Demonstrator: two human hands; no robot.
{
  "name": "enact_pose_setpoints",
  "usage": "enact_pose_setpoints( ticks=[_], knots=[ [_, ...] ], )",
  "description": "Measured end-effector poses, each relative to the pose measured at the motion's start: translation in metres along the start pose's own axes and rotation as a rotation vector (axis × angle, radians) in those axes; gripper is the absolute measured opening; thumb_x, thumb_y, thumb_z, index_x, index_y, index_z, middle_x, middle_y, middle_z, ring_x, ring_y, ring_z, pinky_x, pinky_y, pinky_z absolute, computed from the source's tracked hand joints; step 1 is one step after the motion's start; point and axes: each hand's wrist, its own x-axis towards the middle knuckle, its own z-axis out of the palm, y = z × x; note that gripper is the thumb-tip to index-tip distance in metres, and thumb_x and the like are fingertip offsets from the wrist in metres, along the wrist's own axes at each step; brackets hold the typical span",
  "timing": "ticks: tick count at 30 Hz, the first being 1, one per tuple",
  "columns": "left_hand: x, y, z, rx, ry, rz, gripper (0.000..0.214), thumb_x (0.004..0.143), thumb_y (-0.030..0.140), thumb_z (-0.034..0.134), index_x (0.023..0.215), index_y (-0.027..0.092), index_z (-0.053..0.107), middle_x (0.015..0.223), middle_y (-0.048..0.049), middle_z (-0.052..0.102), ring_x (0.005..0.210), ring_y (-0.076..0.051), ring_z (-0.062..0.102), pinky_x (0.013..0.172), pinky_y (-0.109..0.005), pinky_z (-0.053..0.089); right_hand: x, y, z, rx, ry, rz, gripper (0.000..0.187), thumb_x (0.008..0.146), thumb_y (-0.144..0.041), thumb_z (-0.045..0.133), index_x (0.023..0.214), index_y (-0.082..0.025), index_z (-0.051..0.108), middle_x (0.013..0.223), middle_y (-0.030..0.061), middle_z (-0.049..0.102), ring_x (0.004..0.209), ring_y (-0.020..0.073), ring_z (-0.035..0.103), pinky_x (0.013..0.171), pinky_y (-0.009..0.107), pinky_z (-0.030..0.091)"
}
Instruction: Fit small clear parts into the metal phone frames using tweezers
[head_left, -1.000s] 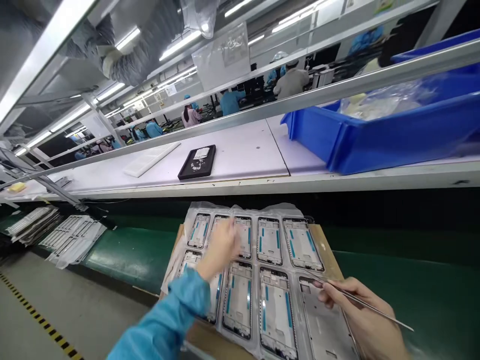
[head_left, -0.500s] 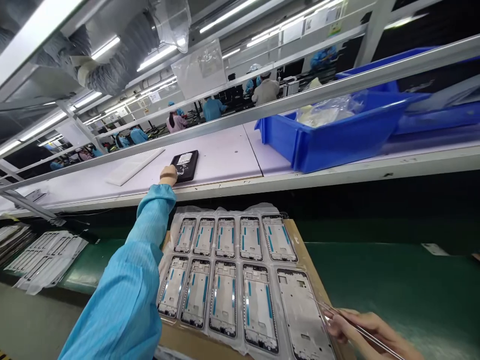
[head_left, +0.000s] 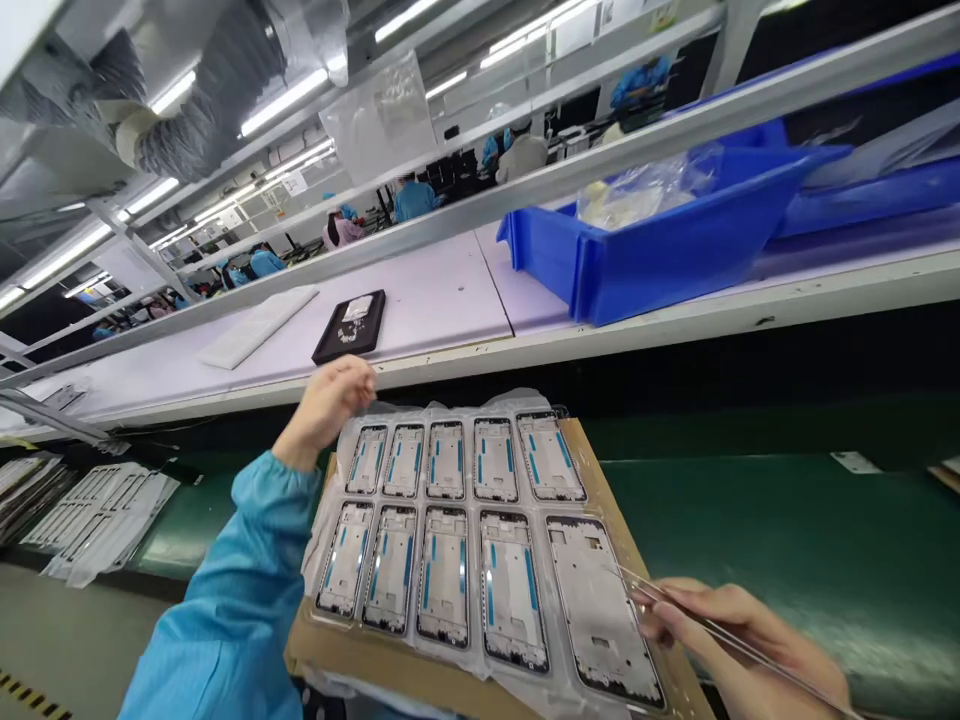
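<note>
My left hand point(head_left: 330, 402), in a blue sleeve, is in the air between the shelf edge and the tray. Its fingers are curled together, and anything in them is too small or hidden to make out. Just beyond it, a black tray point(head_left: 334, 350) with a white packet and small white bits lies on the shelf. My right hand point(head_left: 720, 630) is closed around metal tweezers point(head_left: 709, 622), tips over the front-right phone frame point(head_left: 600, 610). This frame has no blue strips. The others in the clear plastic tray point(head_left: 469, 508), such as the neighbouring phone frame point(head_left: 512, 590), carry blue strips.
Cardboard point(head_left: 397, 680) lies beneath the plastic tray on a green surface point(head_left: 750, 530). A white shelf point(head_left: 442, 300) runs across, bearing a blue bin point(head_left: 652, 255) with plastic bags and a white foam sheet point(head_left: 259, 325). More frame trays point(head_left: 105, 515) lie at left. People work far behind.
My left hand has drawn back from the black tray toward me and down. The black tray now sits slightly turned. My right hand still holds the tweezers over the same frame.
</note>
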Motion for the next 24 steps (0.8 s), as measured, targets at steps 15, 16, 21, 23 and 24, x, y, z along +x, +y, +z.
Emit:
enact_pose_setpoints(
  ticks=[15,16,21,23,24],
  knots=[
    [-0.09,0.067,0.052,-0.308,-0.833,-0.539,0.042,0.087,0.055,0.071,0.079,0.014,0.065,0.064,-0.0004,0.059,0.058,-0.01,0.048,0.056,-0.023,0.041,0.065,-0.086,0.058,-0.012,-0.768,-0.649,0.027,0.086,-0.016,0.076,0.108,-0.032,0.078,0.086,-0.0009,0.082,0.067,0.0173,0.079,0.062,0.02,0.065],
    [-0.091,0.066,0.052,-0.315,-0.832,-0.541,0.041,0.088,0.054,0.071,0.08,0.014,0.065,0.064,-0.0001,0.059,0.059,-0.01,0.048,0.056,-0.023,0.041,0.065,-0.084,0.061,0.007,-0.766,-0.66,0.026,0.086,-0.016,0.077,0.108,-0.031,0.078,0.086,-0.0005,0.082,0.068,0.0174,0.079,0.062,0.02,0.065],
    [-0.092,0.065,0.053,-0.34,-0.87,-0.538,0.036,0.092,0.048,0.068,0.082,0.014,0.064,0.065,0.0007,0.056,0.059,-0.01,0.046,0.056,-0.022,0.038,0.066,-0.085,0.066,0.038,-0.817,-0.605,0.032,0.082,-0.009,0.079,0.105,-0.031,0.078,0.085,-0.0005,0.082,0.072,0.0189,0.079,0.065,0.022,0.066],
    [-0.092,0.065,0.054,-0.348,-0.883,-0.547,0.036,0.092,0.048,0.068,0.08,0.014,0.063,0.064,0.0012,0.055,0.059,-0.01,0.045,0.056,-0.023,0.038,0.067,-0.09,0.065,0.046,-0.835,-0.571,0.036,0.08,-0.005,0.08,0.106,-0.03,0.079,0.086,0.0005,0.082,0.074,0.0199,0.08,0.066,0.023,0.067],
    [-0.091,0.065,0.055,-0.354,-0.887,-0.551,0.036,0.092,0.048,0.068,0.079,0.015,0.062,0.064,0.0014,0.054,0.059,-0.01,0.044,0.056,-0.023,0.038,0.068,-0.092,0.065,0.056,-0.835,-0.565,0.036,0.079,-0.005,0.081,0.105,-0.029,0.079,0.086,0.0008,0.082,0.073,0.0202,0.08,0.066,0.024,0.067]
  ],
)
